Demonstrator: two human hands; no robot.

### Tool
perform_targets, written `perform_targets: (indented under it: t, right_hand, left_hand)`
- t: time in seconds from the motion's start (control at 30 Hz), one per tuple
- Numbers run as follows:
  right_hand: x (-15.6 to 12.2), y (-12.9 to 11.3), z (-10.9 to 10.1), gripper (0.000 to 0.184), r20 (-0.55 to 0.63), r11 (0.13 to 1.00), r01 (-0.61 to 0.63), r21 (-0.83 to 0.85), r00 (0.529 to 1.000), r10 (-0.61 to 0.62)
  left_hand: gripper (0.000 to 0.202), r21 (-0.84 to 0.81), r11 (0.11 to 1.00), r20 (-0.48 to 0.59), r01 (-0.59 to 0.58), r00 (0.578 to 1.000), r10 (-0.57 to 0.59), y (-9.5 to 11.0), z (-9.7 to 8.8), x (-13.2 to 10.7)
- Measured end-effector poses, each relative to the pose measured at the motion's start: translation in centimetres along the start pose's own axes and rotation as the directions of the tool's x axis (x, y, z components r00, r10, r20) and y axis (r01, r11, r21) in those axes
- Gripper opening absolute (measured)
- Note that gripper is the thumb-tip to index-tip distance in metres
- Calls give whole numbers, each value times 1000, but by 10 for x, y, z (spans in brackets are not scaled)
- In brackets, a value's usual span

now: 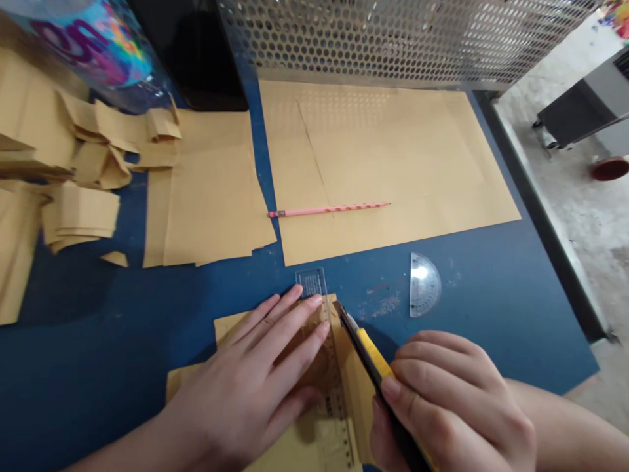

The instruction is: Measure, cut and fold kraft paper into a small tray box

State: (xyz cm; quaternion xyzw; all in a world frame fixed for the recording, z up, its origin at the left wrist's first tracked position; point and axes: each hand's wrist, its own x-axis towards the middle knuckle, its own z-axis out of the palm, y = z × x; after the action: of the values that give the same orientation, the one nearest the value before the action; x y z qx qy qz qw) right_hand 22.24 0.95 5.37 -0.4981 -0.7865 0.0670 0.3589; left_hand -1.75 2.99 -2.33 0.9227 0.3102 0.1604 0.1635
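My left hand [255, 380] lies flat with fingers stretched out, pressing a clear plastic ruler [314, 285] onto a piece of brown paper [230, 328] on the blue table [98, 328]. My right hand [452, 400] is closed around a yellow and black utility knife [366, 351]. The knife's blade tip rests against the ruler's right edge at the paper's top corner.
A large brown paper sheet [417, 170] lies ahead with a pink pencil [329, 210] on it. A clear protractor [423, 285] sits to the right. Cut and folded paper pieces [98, 151] pile at the left. A perforated metal panel [393, 39] stands behind; the table's edge [545, 223] runs on the right.
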Motion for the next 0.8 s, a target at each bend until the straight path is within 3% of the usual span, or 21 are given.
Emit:
perform_targets:
  t: [0.13,0.37,0.6,0.8]
  right_hand:
    - [-2,5,2,24,-13,996,88,9,996,-88]
    - [-10,1,5,24,-18,998,53,-21,998,-53]
    - [-9,8,7,26,-10,993,120,-14,993,-120]
    - [-9,7,6,24,6,994,105,-21,994,-105]
  left_hand:
    - [45,-35,999,-18,30,999,-31,2,0,1]
    - [45,-26,999,-12,20,1000,-20,2,-1,1]
    - [46,-31,999,-16,24,1000,-25,2,0,2]
    - [43,-76,996,-48,53,997,-57,4,1,3]
